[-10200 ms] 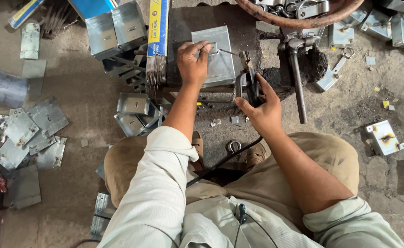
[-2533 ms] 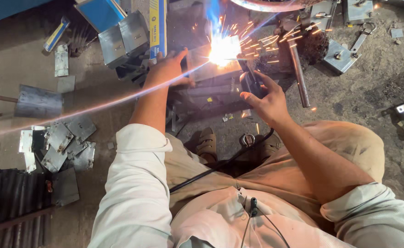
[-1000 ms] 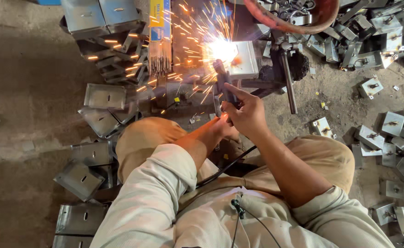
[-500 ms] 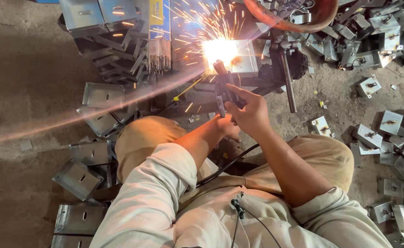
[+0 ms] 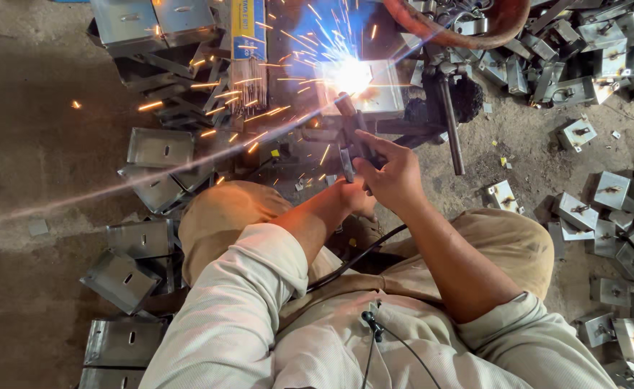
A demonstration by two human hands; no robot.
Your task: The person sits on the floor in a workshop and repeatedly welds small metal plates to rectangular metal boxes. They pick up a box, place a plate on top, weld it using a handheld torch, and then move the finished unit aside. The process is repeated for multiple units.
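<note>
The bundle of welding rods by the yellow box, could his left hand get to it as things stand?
Probably yes. The left hand sits under the right hand, which grips the rod holder. The welding rods lie up-left with open ground between, though sparks fly across it.

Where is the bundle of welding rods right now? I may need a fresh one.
In the head view the rods lie at top centre-left, just left of the bright arc, with grey metal brackets stacked on their left.

A dusty grey concrete floor (image 5: 50, 137) is seen all around. It is littered with loose grit and lit bluish-white and orange from above the hands.
</note>
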